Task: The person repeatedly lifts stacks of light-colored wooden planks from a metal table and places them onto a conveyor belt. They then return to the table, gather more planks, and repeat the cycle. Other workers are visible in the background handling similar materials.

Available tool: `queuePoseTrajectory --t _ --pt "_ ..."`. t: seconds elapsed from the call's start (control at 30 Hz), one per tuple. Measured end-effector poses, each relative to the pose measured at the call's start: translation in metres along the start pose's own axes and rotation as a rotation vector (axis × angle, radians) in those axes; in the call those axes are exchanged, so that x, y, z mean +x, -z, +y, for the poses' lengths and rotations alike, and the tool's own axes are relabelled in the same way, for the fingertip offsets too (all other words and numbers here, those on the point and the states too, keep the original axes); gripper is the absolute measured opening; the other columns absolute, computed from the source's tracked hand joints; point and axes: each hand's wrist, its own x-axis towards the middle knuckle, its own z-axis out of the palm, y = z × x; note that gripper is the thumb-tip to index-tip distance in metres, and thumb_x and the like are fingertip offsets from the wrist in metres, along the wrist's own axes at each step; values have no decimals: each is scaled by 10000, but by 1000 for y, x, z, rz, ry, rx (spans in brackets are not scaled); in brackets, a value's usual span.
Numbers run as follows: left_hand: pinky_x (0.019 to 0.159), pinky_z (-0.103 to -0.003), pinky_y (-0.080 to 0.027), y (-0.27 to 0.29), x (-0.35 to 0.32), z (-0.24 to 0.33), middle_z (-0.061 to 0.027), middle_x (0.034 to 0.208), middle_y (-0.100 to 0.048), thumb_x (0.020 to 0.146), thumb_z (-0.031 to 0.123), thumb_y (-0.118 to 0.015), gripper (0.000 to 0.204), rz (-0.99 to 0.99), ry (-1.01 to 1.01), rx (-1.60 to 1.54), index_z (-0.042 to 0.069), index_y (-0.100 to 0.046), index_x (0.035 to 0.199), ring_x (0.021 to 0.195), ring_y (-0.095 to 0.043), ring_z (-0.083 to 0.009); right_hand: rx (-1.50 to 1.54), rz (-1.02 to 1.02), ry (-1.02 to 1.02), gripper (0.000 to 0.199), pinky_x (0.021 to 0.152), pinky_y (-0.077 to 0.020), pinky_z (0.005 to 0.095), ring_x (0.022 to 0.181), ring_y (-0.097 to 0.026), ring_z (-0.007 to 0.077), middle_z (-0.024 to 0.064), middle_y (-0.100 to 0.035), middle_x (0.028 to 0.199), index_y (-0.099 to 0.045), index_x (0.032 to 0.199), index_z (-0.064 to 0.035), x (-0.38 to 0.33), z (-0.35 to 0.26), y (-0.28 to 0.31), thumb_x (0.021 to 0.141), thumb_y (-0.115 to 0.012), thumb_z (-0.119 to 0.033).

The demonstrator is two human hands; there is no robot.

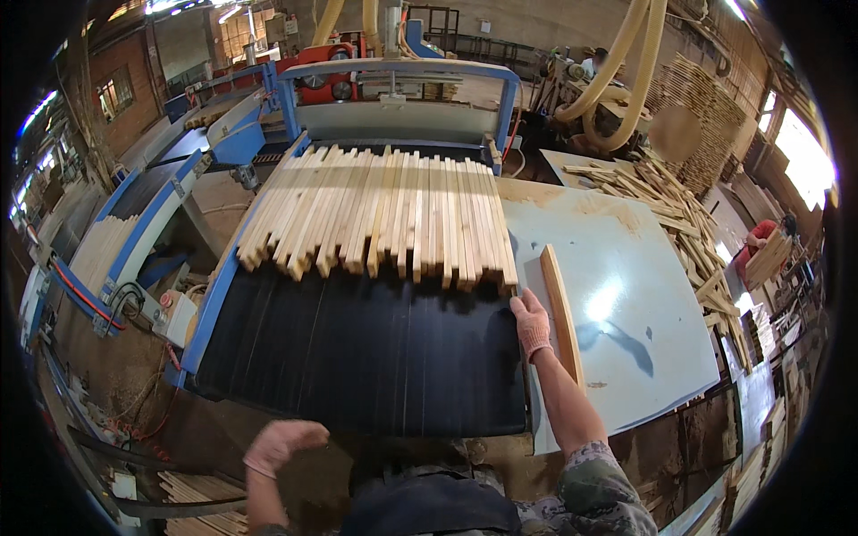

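Note:
Wooden strips point(375, 210) lie side by side on the black conveyor belt point(357, 348), their near ends uneven. My right hand point(532, 322), in a pinkish work glove, is at the belt's right edge, close to the near end of the rightmost strip. Its fingers point forward and hold nothing that I can see; whether they touch the strip I cannot tell. My left hand point(284, 444), also gloved, hangs in the air before the belt's near edge, empty, its fingers stretched to the right. A single wooden board point(561, 313) lies on the grey metal table beside my right hand.
The grey sheet-metal table point(643, 277) adjoins the belt at right. A blue machine frame point(393, 67) spans the belt's far end. Loose strips point(661, 196) are heaped beyond the table. A control box point(174, 317) sits at left. Another person point(760, 241) holds boards at far right.

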Motion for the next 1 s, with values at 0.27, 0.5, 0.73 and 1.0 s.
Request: queuePoseTrajectory --t 0.27,0.5,0.73,1.0 --pt "1009 -501 -555 40 -79 -388 -215 1290 -725 1095 442 -468 453 36 858 1034 160 -725 1338 1244 -662 -348 478 -287 -330 468 871 -583 320 1013 -707 189 124 -738 1181 -611 1409 20 -124 -45 -25 1042 -698 -258" --pt "992 -505 -541 34 -38 -376 -190 1277 -716 1083 428 -485 425 -140 947 992 145 -731 1283 1209 -658 -356 561 -921 -847 660 990 -587 358 1164 -709 242 200 -692 1363 -434 1601 55 -250 -19 -7 1082 -678 -271" --pt "975 -509 -528 89 101 -376 -164 1264 -707 1070 415 -503 401 -680 716 1574 130 -737 1227 1173 -655 -365 -557 -883 -686 476 788 -588 388 909 -711 212 158 -766 1081 -718 1247 49 -269 101 33 1012 -729 -364" --pt "827 -530 -504 43 301 -307 -134 1013 -722 1019 351 -578 243 -2117 -1018 2605 162 -731 1018 943 -677 -366 -416 -139 -1223 401 900 -567 452 1021 -738 352 164 -788 1115 -783 1171 -67 -384 187 123 1002 -609 -386"
